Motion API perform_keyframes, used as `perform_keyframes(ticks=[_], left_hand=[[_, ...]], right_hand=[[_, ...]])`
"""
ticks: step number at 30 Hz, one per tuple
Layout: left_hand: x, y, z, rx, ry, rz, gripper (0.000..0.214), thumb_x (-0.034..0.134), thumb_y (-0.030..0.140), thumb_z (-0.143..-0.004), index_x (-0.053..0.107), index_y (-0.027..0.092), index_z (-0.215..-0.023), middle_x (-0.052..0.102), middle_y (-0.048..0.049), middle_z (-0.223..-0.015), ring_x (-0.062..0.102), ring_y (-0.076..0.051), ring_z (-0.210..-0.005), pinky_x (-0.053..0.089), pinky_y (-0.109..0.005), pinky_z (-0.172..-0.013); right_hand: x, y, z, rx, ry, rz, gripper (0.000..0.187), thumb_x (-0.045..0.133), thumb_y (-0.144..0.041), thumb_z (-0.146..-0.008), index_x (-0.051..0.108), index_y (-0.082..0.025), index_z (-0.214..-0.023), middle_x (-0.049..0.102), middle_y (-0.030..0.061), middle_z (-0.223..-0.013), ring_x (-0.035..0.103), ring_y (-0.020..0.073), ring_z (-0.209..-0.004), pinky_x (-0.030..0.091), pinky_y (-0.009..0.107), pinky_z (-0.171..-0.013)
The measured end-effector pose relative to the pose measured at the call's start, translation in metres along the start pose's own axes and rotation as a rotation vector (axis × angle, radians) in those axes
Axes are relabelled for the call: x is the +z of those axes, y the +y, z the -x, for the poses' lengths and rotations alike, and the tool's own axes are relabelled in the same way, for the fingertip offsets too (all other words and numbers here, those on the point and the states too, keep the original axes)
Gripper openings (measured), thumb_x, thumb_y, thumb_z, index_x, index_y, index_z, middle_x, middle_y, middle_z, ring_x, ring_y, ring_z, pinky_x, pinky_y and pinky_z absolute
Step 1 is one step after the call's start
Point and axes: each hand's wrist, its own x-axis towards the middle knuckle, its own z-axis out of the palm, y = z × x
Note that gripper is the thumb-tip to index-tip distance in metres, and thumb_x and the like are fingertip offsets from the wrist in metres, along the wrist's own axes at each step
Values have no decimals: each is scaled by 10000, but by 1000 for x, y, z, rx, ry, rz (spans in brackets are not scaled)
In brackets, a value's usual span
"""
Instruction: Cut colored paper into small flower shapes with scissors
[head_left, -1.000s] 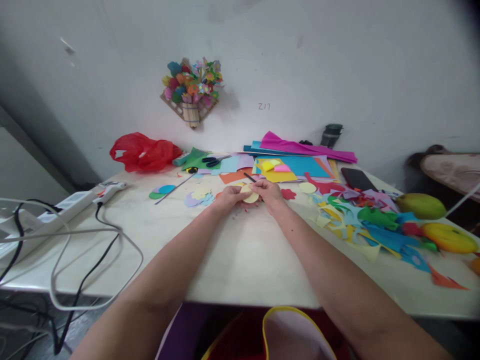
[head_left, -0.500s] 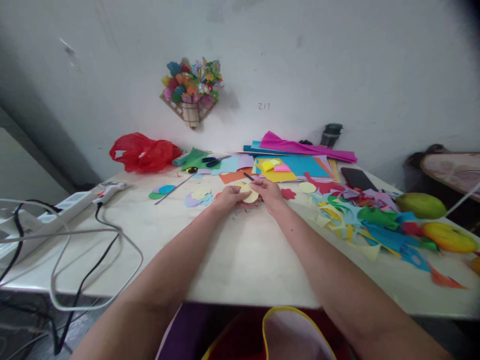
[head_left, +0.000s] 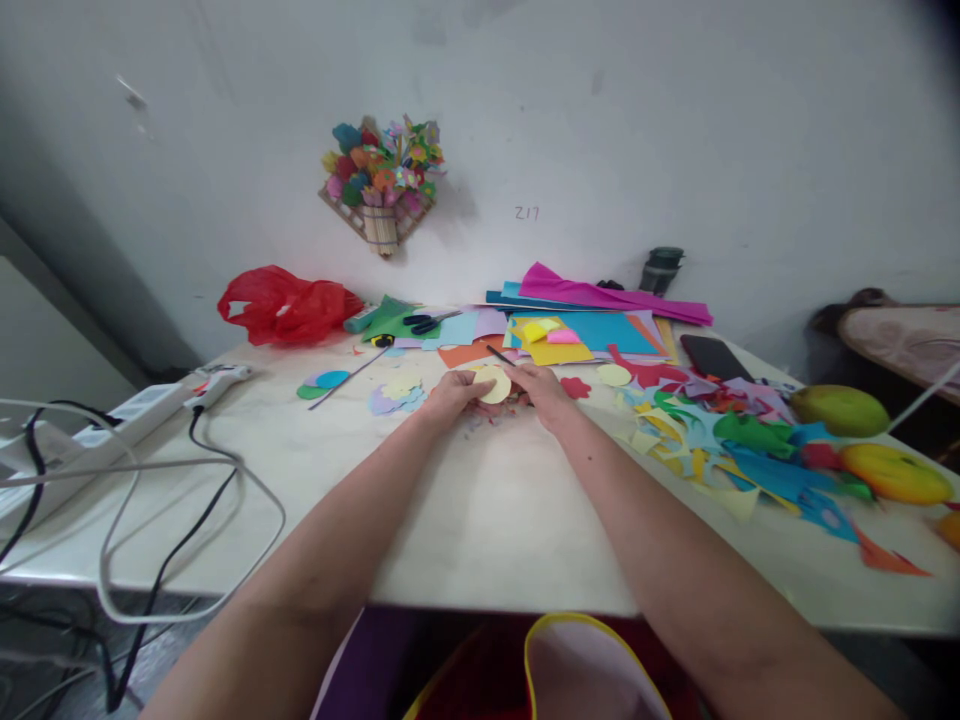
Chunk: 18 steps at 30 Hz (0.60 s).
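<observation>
My left hand (head_left: 452, 394) pinches a pale yellow paper circle (head_left: 493, 385) at its left side, with the thumb on top. Just to the right, my right hand (head_left: 541, 388) is closed, its fingertips at the near end of a thin dark stick like a pen (head_left: 498, 354) that points up and to the left. Below the circle lie small paper scraps (head_left: 499, 410). A red scalloped paper flower (head_left: 575, 387) rests to the right of my right hand, and another pale yellow circle (head_left: 613, 375) lies beyond it. Cut pastel paper shapes (head_left: 399, 392) are piled left of my left hand.
Scissors (head_left: 424, 323) lie among coloured sheets (head_left: 622, 335) at the back. Paper offcuts (head_left: 697, 440), a phone (head_left: 716, 358) and mangoes (head_left: 892, 474) occupy the right. A red plastic bag (head_left: 285, 305) and a power strip (head_left: 139, 410) with loose cables are on the left.
My right fingers have moved off the yellow circle, slightly right, to the dark stick's end. The circle now faces up more fully, held in my left hand.
</observation>
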Motion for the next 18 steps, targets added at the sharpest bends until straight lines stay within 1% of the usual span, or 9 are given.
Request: perform_keyframes(ticks=[3, 6, 7, 9, 11, 13, 16, 18], left_hand=[[2, 2, 2, -3, 18, -13, 268, 787, 310, -689, 693, 84, -797, 727, -124, -734, 687, -203, -561, 507, -241, -485], [2, 2, 2, 2, 16, -19, 275, 791, 313, -683, 688, 85, -797, 730, -130, -752, 684, -207, -552, 498, -244, -477], [2, 2, 1, 6, 17, -15, 286, 781, 336, -696, 685, 87, -800, 730, -133, -753, 684, -209, -551, 499, -248, -477], [1, 1, 0, 1, 27, 7, 347, 721, 434, -758, 677, 92, -805, 727, -142, -746, 687, -219, -560, 510, -265, -489], [0, 1, -2, -22, 58, 38, 465, 605, 559, -822, 666, 98, -807, 719, -149, -717, 690, -228, -565, 525, -286, -508], [0, 3, -2, -57, 97, 61, 550, 515, 642, -841, 648, 110, -807, 706, -142, -676, 690, -230, -559, 533, -294, -519], [1, 6, -2, -95, 154, 61, 571, 480, 686, -832, 605, 131, -786, 685, -122, -621, 683, -226, -534, 523, -282, -497], [2, 8, -1, -117, 170, 46, 575, 454, 691, -841, 585, 136, -768, 682, -127, -613, 678, -223, -523, 515, -276, -481]], right_hand=[[2, 1, 1, -17, -24, 46, 405, 808, -504, -482, 599, -168, -569, 565, -26, -519, 462, 93, -494, 336, 240, -475], [2, 0, 1, -29, -9, 82, 404, 824, -478, -440, 587, -168, -544, 551, -31, -507, 444, 87, -483, 337, 246, -482], [2, 0, 1, -33, -5, 86, 402, 822, -479, -441, 584, -170, -539, 546, -31, -504, 442, 87, -481, 337, 248, -481], [1, -1, 1, -44, 1, 84, 399, 817, -484, -451, 580, -173, -530, 539, -32, -499, 434, 87, -476, 338, 251, -478], [0, -1, 0, -62, 8, 77, 393, 814, -484, -456, 578, -176, -522, 528, -36, -491, 425, 85, -472, 340, 251, -474], [-1, -1, -1, -87, 9, 72, 380, 809, -476, -467, 581, -177, -524, 523, -38, -490, 420, 85, -473, 344, 251, -474], [-2, 1, -2, -123, 20, 80, 364, 793, -479, -489, 592, -179, -538, 519, -37, -496, 415, 89, -475, 344, 254, -471], [-1, 2, -3, -145, 33, 94, 359, 781, -489, -503, 599, -182, -550, 507, -39, -493, 412, 94, -475, 344, 258, -470]])
